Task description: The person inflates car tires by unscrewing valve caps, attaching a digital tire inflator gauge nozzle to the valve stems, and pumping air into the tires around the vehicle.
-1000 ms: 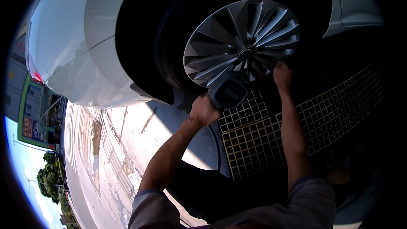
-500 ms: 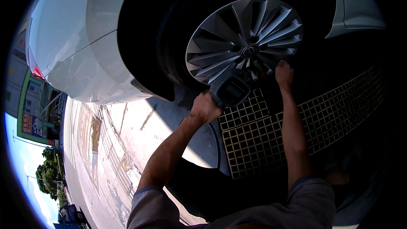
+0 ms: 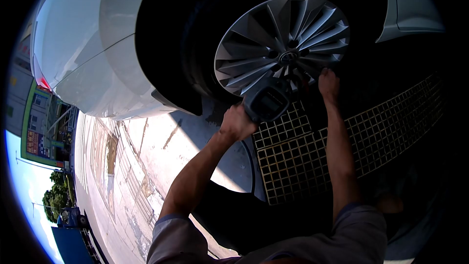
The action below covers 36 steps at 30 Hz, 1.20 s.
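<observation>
My left hand (image 3: 237, 123) is wrapped around the handle of a dark tire inflator gauge (image 3: 267, 103) with a small digital screen facing me. Just behind the gauge is a silver alloy wheel (image 3: 273, 24) with a round badge at its hub, inside the dark wheel arch. At the wheel's lower right edge, my right hand (image 3: 329, 84) has its fingers closed against the rim or tire. Whatever those fingers pinch is hidden. A dark hose hangs in shadow between the gauge and the wheel, its far end unclear.
The white car's body (image 3: 93, 68) fills the upper left. Below the wheel lies a floor grating (image 3: 293, 161), with a black hose (image 3: 252, 166) curving along its left edge. Sunlit concrete (image 3: 132, 156) stretches left. A blue truck (image 3: 73, 242) shows in the far background.
The blue truck in the background has come further into view. My hands and the gauge have barely shifted.
</observation>
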Motion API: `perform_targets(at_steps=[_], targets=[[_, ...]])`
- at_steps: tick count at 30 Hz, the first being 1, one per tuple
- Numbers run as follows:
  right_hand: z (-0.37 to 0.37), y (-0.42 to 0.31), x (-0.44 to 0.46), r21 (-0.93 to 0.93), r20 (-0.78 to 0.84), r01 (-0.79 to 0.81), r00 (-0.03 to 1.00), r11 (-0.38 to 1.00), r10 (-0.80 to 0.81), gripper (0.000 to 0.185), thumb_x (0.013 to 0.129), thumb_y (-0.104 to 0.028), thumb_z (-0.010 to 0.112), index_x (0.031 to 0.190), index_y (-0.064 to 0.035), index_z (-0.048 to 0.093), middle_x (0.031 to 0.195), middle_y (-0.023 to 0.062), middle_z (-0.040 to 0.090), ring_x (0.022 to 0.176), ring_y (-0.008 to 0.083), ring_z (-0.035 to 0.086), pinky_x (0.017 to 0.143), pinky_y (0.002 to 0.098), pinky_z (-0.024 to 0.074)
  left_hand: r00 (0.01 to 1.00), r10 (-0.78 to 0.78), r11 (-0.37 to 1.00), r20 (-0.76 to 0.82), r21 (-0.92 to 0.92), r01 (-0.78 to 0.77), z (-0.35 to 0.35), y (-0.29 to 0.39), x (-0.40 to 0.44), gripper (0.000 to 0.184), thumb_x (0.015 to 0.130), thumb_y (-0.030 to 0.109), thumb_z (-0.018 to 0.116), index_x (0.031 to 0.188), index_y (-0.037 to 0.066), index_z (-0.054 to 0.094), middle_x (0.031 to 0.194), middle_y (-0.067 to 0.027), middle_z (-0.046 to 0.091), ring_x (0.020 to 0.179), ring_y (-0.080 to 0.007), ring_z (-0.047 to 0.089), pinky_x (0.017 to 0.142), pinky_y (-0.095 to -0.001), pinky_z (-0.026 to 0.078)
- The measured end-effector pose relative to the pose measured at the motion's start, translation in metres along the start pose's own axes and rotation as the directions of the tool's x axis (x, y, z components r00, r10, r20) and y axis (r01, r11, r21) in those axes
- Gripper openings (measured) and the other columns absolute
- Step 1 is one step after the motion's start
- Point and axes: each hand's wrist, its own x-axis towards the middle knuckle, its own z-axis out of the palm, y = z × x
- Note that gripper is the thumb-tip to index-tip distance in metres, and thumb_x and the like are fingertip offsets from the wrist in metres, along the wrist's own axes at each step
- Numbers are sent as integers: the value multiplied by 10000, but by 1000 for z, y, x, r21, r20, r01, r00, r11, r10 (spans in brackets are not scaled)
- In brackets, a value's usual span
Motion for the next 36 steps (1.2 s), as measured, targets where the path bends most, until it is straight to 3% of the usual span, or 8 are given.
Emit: perform_targets(at_steps=[22, 25, 36], targets=[[-4, -3, -1, 12, 23, -22, 1000, 1000, 22, 533, 1080, -358, 348, 1141, 54, 681, 1173, 364, 665, 1114, 556, 616, 963, 597, 501, 999, 29, 998, -13, 55, -29, 1, -3, 0, 484, 840, 227, 692, 1237, -23, 575, 1104, -294, 711, 1034, -487, 689, 928, -516, 574], [-4, -4, -1, -10, -4, -18, 1000, 1000, 18, 510, 1066, -352, 365, 1126, 21, 708, 1150, 370, 676, 1107, 549, 638, 980, 580, 530, 994, 58, 998, -91, 19, -56, 3, -2, -2, 291, 836, 210, 710, 1039, 5, 671, 984, -296, 710, 948, -495, 688, 832, -517, 580], [6, 7, 6, -20, -32, 25, 999, 999, -25, 501, 1075, -337, 361, 1093, 43, 689, 1144, 345, 678, 1082, 545, 630, 951, 598, 505, 993, 55, 998, -101, 22, -53, 3, -3, -3, 305, 834, 219, 713, 1058, 16, 676, 1012, -297, 712, 962, -492, 689, 846, -518, 579]])
